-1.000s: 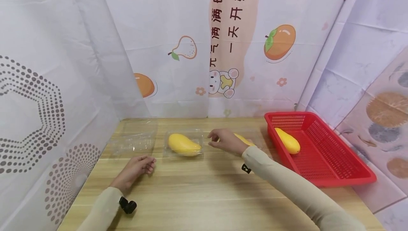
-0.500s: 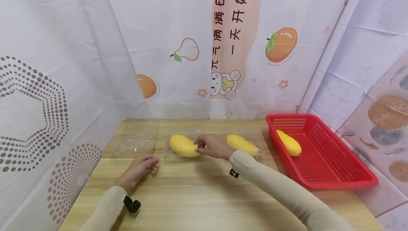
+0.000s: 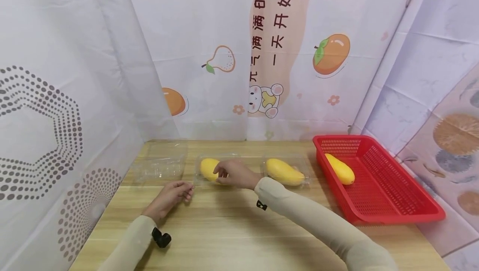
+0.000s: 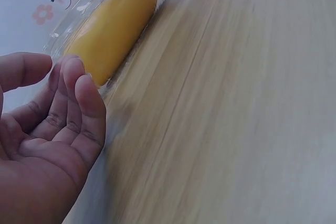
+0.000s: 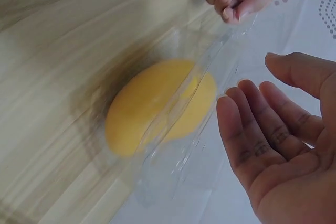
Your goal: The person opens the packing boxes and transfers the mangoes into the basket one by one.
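Note:
A yellow mango (image 3: 208, 168) lies in a clear plastic box (image 3: 196, 176) near the middle of the table, partly hidden by my right hand (image 3: 235, 174). That hand hovers beside the box with its fingers loosely bent. In the right wrist view, nothing is between its thumb and fingers, and the mango (image 5: 152, 108) is just beyond the fingertips. My left hand (image 3: 171, 198) is near the table's left side, in front of the boxes, its fingers loosely curled and holding nothing. A second mango (image 3: 284, 172) sits in another clear box to the right.
A red basket (image 3: 396, 218) stands on the right with another mango (image 3: 340, 169) inside. At the far left is a clear plastic box (image 3: 161, 169) with its lid raised. Printed curtains (image 3: 198, 125) enclose the wooden table (image 3: 239, 237) at the back and sides.
My right hand has moved left, from the right-hand box to the middle one, uncovering the right mango. The left hand has shifted slightly right as the view moves a little.

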The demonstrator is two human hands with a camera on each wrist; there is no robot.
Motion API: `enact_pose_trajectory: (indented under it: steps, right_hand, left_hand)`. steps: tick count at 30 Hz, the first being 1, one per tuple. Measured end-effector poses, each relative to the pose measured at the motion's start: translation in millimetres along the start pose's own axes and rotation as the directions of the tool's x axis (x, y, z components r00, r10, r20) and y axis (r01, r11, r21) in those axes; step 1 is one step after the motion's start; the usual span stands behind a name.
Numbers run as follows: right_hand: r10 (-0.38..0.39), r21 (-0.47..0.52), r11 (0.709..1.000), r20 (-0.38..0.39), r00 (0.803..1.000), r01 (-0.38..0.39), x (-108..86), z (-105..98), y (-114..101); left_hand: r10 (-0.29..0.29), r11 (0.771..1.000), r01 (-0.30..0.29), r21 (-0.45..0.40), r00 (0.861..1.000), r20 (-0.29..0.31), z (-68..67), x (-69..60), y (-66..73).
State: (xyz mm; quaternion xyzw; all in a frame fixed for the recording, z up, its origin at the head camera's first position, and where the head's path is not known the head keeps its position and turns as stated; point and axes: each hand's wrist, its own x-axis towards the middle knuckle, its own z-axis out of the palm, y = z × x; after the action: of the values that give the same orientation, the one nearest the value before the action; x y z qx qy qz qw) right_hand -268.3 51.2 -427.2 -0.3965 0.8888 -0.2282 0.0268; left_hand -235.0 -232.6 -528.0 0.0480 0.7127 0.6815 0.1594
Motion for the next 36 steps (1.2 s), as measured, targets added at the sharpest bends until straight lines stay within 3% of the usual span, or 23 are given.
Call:
enact_pose_trajectory:
  steps: [6, 13, 24, 36]
  right_hand:
    - [-0.028, -0.088, 0.996, 0.019, 0.999, 0.03, 10.6, 9.5, -8.2]
    - [-0.029, -0.042, 0.999, 0.031, 0.999, 0.03, 18.4, 18.6, -16.9]
    - [-0.004, -0.071, 0.997, 0.037, 0.999, 0.006, 28.0, 27.1, -24.7]
    - [-0.056, -0.099, 0.993, 0.065, 0.996, 0.062, 34.8, 36.0, -27.7]
  left_hand:
    - [-0.012, 1.0, 0.012, 0.001, 1.0, 0.003, 3.2, 2.9, 0.3]
    - [-0.001, 1.0, 0.001, -0.004, 1.0, 0.02, 6.9, 4.2, -0.8]
    - [-0.002, 1.0, 0.002, -0.023, 1.0, -0.001, 10.5, 6.1, 1.1]
    - [0.014, 0.998, -0.011, -0.069, 0.999, 0.041, 12.2, 7.8, 3.5]
